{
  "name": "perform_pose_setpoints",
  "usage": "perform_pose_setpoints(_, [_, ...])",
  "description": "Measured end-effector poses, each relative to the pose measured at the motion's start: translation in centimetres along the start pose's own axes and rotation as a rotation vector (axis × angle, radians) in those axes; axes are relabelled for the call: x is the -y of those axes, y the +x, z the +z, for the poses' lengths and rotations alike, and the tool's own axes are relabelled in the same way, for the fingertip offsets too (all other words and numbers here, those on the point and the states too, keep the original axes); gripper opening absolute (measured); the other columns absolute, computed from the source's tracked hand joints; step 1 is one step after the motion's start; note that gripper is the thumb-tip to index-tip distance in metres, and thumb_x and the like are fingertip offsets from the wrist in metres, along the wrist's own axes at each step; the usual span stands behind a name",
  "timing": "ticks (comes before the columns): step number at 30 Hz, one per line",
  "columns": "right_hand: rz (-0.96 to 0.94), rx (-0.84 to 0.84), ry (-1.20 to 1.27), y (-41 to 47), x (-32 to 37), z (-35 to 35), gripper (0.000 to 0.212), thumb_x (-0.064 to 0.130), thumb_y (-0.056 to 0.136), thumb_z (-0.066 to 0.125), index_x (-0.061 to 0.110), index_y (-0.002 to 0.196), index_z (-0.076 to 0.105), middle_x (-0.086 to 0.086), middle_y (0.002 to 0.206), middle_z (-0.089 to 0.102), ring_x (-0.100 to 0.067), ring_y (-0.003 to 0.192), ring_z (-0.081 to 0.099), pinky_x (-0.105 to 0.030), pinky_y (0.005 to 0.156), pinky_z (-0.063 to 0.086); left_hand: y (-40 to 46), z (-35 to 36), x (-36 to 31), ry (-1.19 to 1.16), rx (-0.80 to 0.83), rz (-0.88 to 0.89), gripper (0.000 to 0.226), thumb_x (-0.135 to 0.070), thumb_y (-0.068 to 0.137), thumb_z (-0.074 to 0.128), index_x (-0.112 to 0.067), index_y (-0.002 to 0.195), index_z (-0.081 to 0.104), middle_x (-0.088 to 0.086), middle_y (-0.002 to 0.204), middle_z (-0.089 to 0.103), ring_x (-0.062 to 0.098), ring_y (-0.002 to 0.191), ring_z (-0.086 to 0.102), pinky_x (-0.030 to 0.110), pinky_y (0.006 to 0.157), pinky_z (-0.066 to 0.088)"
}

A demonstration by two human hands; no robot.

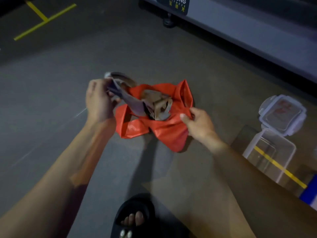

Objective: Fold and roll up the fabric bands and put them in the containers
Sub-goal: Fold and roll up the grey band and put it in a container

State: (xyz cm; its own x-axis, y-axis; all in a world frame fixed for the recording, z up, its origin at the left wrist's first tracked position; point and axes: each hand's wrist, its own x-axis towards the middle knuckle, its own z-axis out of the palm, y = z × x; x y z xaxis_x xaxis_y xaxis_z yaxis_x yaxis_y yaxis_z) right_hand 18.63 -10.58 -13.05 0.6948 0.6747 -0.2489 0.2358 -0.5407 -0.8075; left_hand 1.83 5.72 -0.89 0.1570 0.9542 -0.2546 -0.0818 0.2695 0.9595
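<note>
A red plastic bag (164,133) lies open on the dark floor, with a heap of brownish fabric bands (158,104) inside it. My left hand (98,102) grips one greyish band (127,98) that stretches from the bag up to the left, its looped end curling behind my fingers. My right hand (197,123) pinches the bag's right edge. To the right stands a clear plastic container (271,155), its inside hard to make out, and beyond it lies a clear lid (283,115) with clip flaps.
A grey machine base (240,28) with a round foot (169,21) runs along the top right. Yellow floor lines (44,20) mark the top left, and another yellow line (281,169) passes under the container. My foot in a black sandal (133,219) is at the bottom.
</note>
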Motion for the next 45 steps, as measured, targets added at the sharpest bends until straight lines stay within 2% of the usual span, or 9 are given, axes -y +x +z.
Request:
perform_pose_setpoints(5, [0.553,-0.068,0.367,-1.2,-2.2,-0.4,0.007,0.020,0.101,0.060,0.018,0.096,0.065,-0.013,0.112,0.072,-0.029,0.095,0.070,-0.055,0.081,0.061,0.7,-1.6,-1.0,0.059,-0.040,0.157,0.018,-0.027,0.084,0.058,-0.028,0.075,0.043,-0.006,0.078,0.048,0.017,0.082,0.048,0.031,0.065,0.038])
perform_pose_setpoints(12, [0.024,0.125,0.579,0.2,8.3,0.9,0.031,-0.009,0.092,0.060,0.015,0.109,0.070,0.005,0.092,0.067,0.002,0.080,0.062,-0.009,0.070,0.046,-0.6,0.6,-4.1,0.129,0.043,0.551,0.021,-0.017,0.100,0.050,-0.023,0.082,0.040,-0.011,0.076,0.041,0.003,0.072,0.041,0.026,0.072,0.039])
perform_pose_setpoints(16, [-0.134,0.149,0.423,0.1,9.5,1.9,0.057,-0.010,0.083,0.068,0.012,0.134,0.055,0.013,0.107,0.063,0.004,0.098,0.063,-0.005,0.087,0.045,-1.2,0.0,-3.7,0.103,0.119,0.467,0.020,-0.020,0.098,0.054,-0.023,0.082,0.042,-0.007,0.076,0.049,0.008,0.070,0.047,0.028,0.065,0.038])
perform_pose_setpoints(21, [-0.338,0.209,0.275,-0.9,10.5,3.7,0.062,0.047,0.071,0.085,0.026,0.124,0.062,0.006,0.116,0.072,-0.013,0.109,0.069,-0.044,0.094,0.058,-1.6,0.3,-3.5,0.122,0.439,0.440,0.016,-0.022,0.097,0.063,-0.020,0.088,0.051,0.002,0.083,0.051,0.024,0.076,0.044,0.041,0.067,0.036])
perform_pose_setpoints(25, [-0.272,0.164,0.383,-0.5,11.5,3.3,0.022,0.031,0.090,0.070,0.013,0.103,0.072,-0.004,0.093,0.079,-0.025,0.088,0.075,-0.047,0.077,0.062,-1.7,0.6,-2.8,0.229,0.563,0.427,0.003,-0.018,0.096,0.064,-0.017,0.093,0.063,0.006,0.098,0.063,0.014,0.091,0.058,0.030,0.082,0.047])
perform_pose_setpoints(31, [-0.094,0.024,0.319,1.4,8.6,1.9,0.027,0.025,0.086,0.058,0.004,0.072,0.070,0.004,0.061,0.070,-0.005,0.069,0.069,-0.029,0.071,0.053,-0.7,-0.6,-0.5,0.548,0.446,0.319,0.035,0.009,0.088,0.058,-0.014,0.111,0.070,-0.004,0.113,0.070,-0.009,0.103,0.061,0.010,0.093,0.042])
perform_pose_setpoints(34, [-0.003,-0.066,0.626,1.1,9.4,0.8,0.019,0.009,0.081,0.060,0.005,0.070,0.075,0.006,0.059,0.067,-0.007,0.065,0.066,-0.026,0.066,0.050,-0.2,-0.9,1.9,0.673,0.345,0.127,0.043,0.009,0.091,0.057,-0.013,0.127,0.063,-0.003,0.128,0.064,0.004,0.122,0.056,0.024,0.108,0.044])
perform_pose_setpoints(40, [-0.021,0.258,0.967,-0.5,13.1,-1.9,0.021,0.007,0.072,0.047,0.000,0.056,0.059,-0.016,0.057,0.057,-0.028,0.063,0.065,-0.036,0.065,0.058,0.3,0.5,6.6,0.675,0.426,0.048,0.071,-0.009,0.085,0.078,-0.015,0.146,0.044,0.000,0.131,0.054,0.014,0.118,0.057,0.029,0.104,0.048])
perform_pose_setpoints(45, [-0.135,0.377,0.878,-0.7,15.1,-4.2,0.015,0.007,0.068,0.051,0.000,0.055,0.052,-0.014,0.048,0.046,-0.027,0.053,0.045,-0.038,0.060,0.047,1.3,0.8,9.2,1.016,0.460,0.212,0.018,-0.039,0.075,0.079,-0.026,0.086,0.070,0.001,0.083,0.073,0.023,0.086,0.071,0.038,0.074,0.056])
